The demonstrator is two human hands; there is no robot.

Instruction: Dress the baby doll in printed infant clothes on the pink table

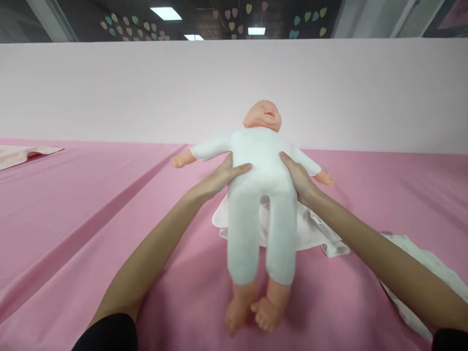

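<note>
Head view: the left hand (223, 178) and right hand (298, 176) grasp one baby doll (261, 161) around its white-clad middle, one from each side. Between the hands, the doll sits over a white cloth (310, 229) on the pink-sheeted bench (73, 234). Beyond the right hand, the right forearm (365, 243) crosses a second, speckled white cloth (427, 261). A third cloth (22, 155), pale pink, lies far beyond the left hand. A pale pink board (234, 92) stands past the doll, below three ceiling lights (165, 13).
</note>
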